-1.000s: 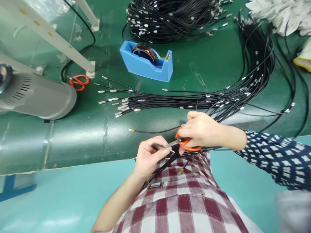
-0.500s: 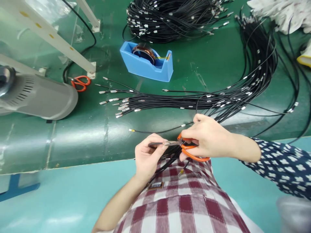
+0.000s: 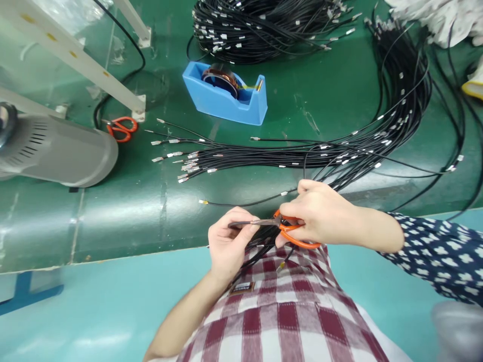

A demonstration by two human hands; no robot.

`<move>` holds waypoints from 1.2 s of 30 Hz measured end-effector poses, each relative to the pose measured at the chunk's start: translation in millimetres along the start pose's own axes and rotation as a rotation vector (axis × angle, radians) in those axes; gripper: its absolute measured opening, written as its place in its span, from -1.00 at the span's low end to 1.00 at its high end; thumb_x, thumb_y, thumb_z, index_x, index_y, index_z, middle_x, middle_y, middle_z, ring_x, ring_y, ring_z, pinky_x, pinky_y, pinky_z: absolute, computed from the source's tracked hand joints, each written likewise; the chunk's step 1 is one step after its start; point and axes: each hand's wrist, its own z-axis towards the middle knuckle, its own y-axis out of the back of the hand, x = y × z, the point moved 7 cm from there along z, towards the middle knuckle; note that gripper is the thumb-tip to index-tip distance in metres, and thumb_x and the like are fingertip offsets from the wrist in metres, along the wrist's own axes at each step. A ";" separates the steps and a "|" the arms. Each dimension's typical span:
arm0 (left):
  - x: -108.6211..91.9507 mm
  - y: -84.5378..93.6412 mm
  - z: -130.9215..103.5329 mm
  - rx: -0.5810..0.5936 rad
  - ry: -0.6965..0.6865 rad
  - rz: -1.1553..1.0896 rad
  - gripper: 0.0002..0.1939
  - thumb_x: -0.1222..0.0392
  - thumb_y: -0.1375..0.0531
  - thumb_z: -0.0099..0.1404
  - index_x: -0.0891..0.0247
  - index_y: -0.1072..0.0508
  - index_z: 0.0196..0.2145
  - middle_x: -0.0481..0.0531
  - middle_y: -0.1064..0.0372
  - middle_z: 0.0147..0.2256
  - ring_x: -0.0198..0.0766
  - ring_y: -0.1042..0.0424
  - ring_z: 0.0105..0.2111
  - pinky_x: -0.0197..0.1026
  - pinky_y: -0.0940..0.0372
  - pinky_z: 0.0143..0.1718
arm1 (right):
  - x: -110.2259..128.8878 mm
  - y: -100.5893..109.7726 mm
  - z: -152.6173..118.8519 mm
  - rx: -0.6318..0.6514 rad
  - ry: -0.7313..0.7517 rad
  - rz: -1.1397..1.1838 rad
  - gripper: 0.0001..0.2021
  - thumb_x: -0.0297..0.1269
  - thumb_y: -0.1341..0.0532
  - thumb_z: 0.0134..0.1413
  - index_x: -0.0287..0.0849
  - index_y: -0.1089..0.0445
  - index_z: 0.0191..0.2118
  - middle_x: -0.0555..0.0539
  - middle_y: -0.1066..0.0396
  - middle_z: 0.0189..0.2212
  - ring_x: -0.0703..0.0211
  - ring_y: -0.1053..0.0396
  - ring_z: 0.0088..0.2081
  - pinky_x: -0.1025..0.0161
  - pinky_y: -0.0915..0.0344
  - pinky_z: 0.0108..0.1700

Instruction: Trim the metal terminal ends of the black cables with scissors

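From my remote seat I had the left hand (image 3: 229,246) over the table's near edge, thumb and forefinger pinching a dark cable (image 3: 238,223). Between two and three o'clock from it, the right hand (image 3: 317,211) had its fingers wrapped around the orange-handled scissors (image 3: 282,222), whose blades pointed to nine o'clock and met that pinch. Whether they gripped the cable's tip I couldn't tell. I judged that good work here called for a firm left pinch, the thumb clear of the cutting edges, and light pressure from the right so nothing got nicked. A loose cable (image 3: 226,205) lay near at twelve o'clock; beyond it, toward one, ran the cable bundle (image 3: 256,158), and I reckoned both needed to stay clear of the blades. The blue tape dispenser (image 3: 226,106) stood farther out at twelve.
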 end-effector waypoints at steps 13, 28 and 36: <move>0.7 -2.2 1.8 -0.008 0.054 -0.066 -0.95 0.31 -0.37 0.18 0.21 -0.59 -0.38 -0.03 -0.43 -0.44 -0.40 -0.36 -0.48 -0.39 -0.21 -0.48 | -21.0 -10.1 1.3 0.066 -0.277 0.752 -0.48 0.22 -0.13 0.17 -0.14 -0.13 -0.54 0.13 -0.12 -0.66 0.35 -0.03 -0.58 0.32 0.04 -0.49; 2.8 0.2 1.1 -0.057 0.122 0.021 -0.93 0.23 -0.39 0.17 0.25 -0.57 -0.40 -0.03 -0.43 -0.44 -0.40 -0.36 -0.48 -0.37 -0.23 -0.46 | -4.7 17.6 6.1 0.031 -0.068 0.000 -0.51 0.18 -0.24 0.10 -0.16 -0.27 -0.56 0.14 -0.28 -0.71 0.33 0.18 -0.59 0.22 0.03 -0.27; 1.1 -0.7 1.0 -0.036 0.090 0.019 -0.97 0.28 -0.37 0.19 0.22 -0.58 -0.38 -0.03 -0.45 -0.42 -0.40 -0.37 -0.48 -0.37 -0.23 -0.45 | -2.3 19.0 4.9 0.036 -0.052 -0.026 -0.56 0.05 -0.26 0.12 -0.15 -0.24 -0.60 0.13 -0.27 -0.72 0.31 0.15 -0.59 0.24 0.05 -0.31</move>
